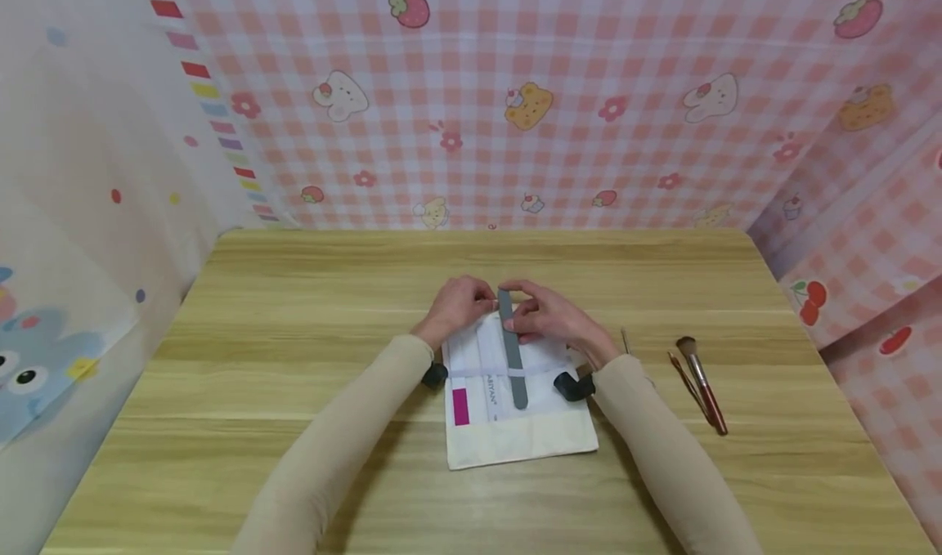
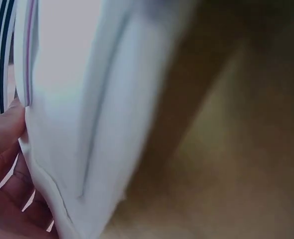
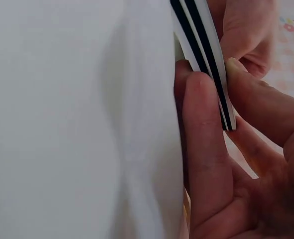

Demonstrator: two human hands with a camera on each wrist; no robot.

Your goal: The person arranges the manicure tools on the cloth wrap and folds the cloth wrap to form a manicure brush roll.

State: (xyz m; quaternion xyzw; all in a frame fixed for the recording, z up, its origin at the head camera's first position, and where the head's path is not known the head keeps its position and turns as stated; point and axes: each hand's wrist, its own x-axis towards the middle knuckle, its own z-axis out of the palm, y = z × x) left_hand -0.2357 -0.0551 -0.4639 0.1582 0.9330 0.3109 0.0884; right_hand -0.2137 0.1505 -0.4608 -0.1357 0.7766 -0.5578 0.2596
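Observation:
A white cloth pouch lies open on the wooden table. A grey nail file lies along its middle, tucked under an elastic band. Both hands meet at the file's far end. My right hand pinches the file's striped edge between its fingers. My left hand has its curled fingers at the same end. In the left wrist view the white cloth lies against my fingers, with the file's edge above them.
A pink item sits in the pouch's left slot. Two makeup brushes and a thin metal tool lie on the table to the right. Pink checked cloth walls close in the table at the back and sides.

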